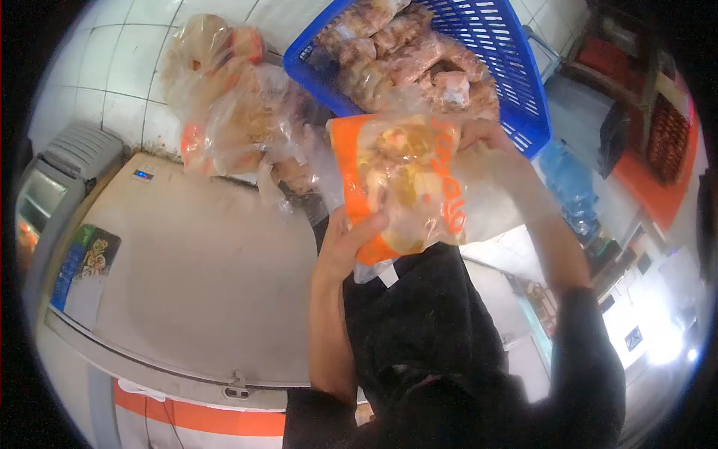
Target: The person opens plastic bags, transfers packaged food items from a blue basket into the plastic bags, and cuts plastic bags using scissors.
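In front of my body I hold a clear plastic bag (407,179) with orange printing. Pale, yellowish pieces that look like chicken show through it. My left hand (360,233) is closed on its lower left side, with the thumb lying over the front. At the upper right edge my right hand (485,142) grips the same bag; its fingers are partly blurred. Just beyond the bag stands a blue plastic basket (520,82) with several plastic-wrapped meat packs (419,63) in it.
More clear bags (250,112) with orange marks lie heaped beside the basket, at the back of the white chest freezer lid (209,269). A grey appliance (75,161) stands at the far left. Large blue plastic bottles (570,187) are on the right. White tiles (120,60) cover the wall.
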A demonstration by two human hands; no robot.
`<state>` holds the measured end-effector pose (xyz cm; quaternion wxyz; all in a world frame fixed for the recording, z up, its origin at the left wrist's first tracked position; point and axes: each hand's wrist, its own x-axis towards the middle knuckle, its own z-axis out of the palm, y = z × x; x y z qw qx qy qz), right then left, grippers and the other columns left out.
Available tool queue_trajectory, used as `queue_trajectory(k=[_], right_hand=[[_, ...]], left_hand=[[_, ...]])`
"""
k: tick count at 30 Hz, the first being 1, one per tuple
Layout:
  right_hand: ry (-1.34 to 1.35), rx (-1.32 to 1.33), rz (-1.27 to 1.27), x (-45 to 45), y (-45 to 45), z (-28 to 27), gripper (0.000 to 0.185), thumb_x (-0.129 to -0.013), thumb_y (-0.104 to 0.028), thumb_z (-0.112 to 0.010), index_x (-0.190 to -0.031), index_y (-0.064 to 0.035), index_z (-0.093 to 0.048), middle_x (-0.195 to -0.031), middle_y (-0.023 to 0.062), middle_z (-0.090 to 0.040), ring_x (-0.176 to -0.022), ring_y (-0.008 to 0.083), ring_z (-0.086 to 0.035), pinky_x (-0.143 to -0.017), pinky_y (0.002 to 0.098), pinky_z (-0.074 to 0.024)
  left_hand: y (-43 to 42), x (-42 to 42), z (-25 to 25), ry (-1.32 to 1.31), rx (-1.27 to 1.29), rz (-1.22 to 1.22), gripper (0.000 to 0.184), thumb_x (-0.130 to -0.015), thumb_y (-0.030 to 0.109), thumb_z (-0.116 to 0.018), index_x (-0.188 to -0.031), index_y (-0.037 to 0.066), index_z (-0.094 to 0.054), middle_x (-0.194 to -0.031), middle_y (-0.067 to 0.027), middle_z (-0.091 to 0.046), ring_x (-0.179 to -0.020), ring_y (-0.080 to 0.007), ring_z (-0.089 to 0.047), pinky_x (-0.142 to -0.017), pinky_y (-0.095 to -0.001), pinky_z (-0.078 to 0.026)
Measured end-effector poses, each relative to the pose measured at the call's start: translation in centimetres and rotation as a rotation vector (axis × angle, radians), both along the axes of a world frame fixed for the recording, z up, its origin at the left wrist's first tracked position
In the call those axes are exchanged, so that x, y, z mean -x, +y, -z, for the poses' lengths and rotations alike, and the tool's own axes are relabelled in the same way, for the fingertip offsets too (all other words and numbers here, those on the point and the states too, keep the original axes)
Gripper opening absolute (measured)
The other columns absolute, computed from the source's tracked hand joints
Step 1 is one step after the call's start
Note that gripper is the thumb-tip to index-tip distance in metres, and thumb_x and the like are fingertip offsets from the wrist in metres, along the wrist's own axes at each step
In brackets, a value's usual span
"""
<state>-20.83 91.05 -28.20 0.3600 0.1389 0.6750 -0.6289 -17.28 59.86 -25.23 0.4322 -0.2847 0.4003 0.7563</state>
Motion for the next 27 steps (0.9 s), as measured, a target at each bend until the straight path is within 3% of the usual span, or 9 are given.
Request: queue_trajectory(k=[1,4,8,13,27], right_hand=[[-0.012,-0.039,-0.089,0.4,-0.1,0.4,0.023,-0.084,-0.025,-0.070,-0.091,-0.0041,-0.067,-0.100,0.0023,-0.065,-0.093,0.0130,-0.061,-0.083,0.0275,-0.0489],[-0.022,0.160,0.116,1.6,-2.3,-2.2,0.027,-0.086,-0.028,-0.068,-0.100,-0.0048,-0.066,-0.109,0.0044,-0.062,-0.103,0.0140,-0.058,-0.090,0.0288,-0.0471],[-0.023,0.046,0.111,-0.1,-1.5,0.7,0.036,-0.089,-0.032,-0.064,-0.113,-0.0051,-0.063,-0.120,0.0080,-0.059,-0.117,0.0174,-0.053,-0.102,0.0325,-0.0416],[0.019,0.021,0.184,2.9,-4.5,-0.8,0.035,-0.089,-0.030,-0.064,-0.114,-0.0050,-0.062,-0.120,0.0081,-0.059,-0.116,0.0177,-0.054,-0.101,0.0326,-0.0425],[0.018,0.044,0.198,6.5,-12.5,-2.6,0.035,-0.090,-0.026,-0.063,-0.117,-0.0046,-0.060,-0.118,0.0084,-0.060,-0.112,0.0183,-0.056,-0.097,0.0328,-0.0451]], left_hand=[[0.2,0.3,-0.7,-0.005,0.016,-0.038,0.047,-0.089,0.023,-0.068,-0.127,-0.002,-0.055,-0.113,-0.0063,-0.062,-0.104,-0.0135,-0.057,-0.089,-0.0317,-0.046],[-0.3,-0.5,-2.3,-0.136,0.072,-0.156,0.043,-0.087,0.015,-0.071,-0.124,-0.001,-0.056,-0.111,-0.0048,-0.061,-0.104,-0.0115,-0.055,-0.088,-0.0298,-0.046],[-1.0,-1.4,-4.2,0.050,0.120,0.027,0.042,-0.085,0.010,-0.072,-0.123,-0.001,-0.055,-0.111,-0.0037,-0.061,-0.100,-0.0109,-0.057,-0.085,-0.0297,-0.049],[-0.2,-2.6,-5.3,0.107,0.121,-0.186,0.037,-0.086,0.009,-0.073,-0.117,0.000,-0.057,-0.105,-0.0025,-0.062,-0.094,-0.0101,-0.059,-0.082,-0.0296,-0.050],[-1.7,-2.8,-6.9,0.182,0.265,-0.220,0.046,-0.086,0.013,-0.074,-0.123,-0.003,-0.053,-0.114,-0.0071,-0.061,-0.103,-0.0140,-0.059,-0.089,-0.0312,-0.049]])
